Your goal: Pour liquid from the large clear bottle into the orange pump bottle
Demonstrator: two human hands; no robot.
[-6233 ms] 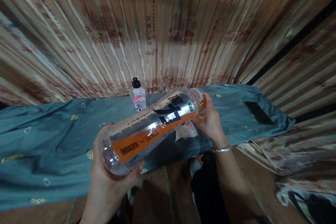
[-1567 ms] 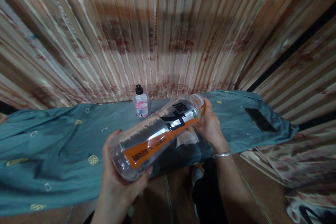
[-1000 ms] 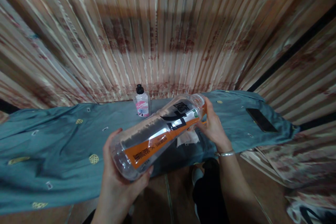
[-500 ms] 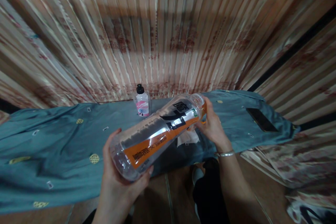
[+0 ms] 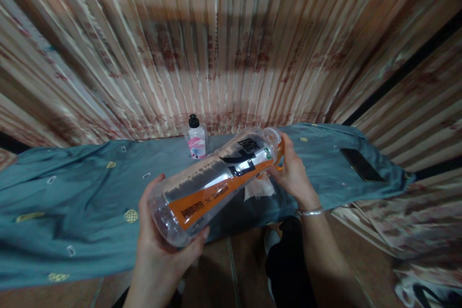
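A large clear plastic bottle (image 5: 212, 183) with an orange and black label lies slantwise between my hands, its neck up to the right. My left hand (image 5: 162, 255) is wrapped round its base. At the neck, my right hand (image 5: 290, 171) grips the bottle, with an orange part showing by the fingers; what exactly that part is I cannot tell. Behind the bottle stands a small clear bottle (image 5: 197, 142) with a black cap and pink label. Below the neck, a white tissue (image 5: 259, 188) rests on the cloth, partly hidden.
A blue-green patterned cloth (image 5: 90, 192) covers the narrow surface. Towards its right end lies a black phone (image 5: 362, 165). Pleated curtains (image 5: 231, 57) rise right behind it and at the right side. Tiled floor (image 5: 212, 274) shows below the front edge.
The large bottle's base has shifted very slightly left and up with my left hand. Both hands keep their hold, and the view has moved a little.
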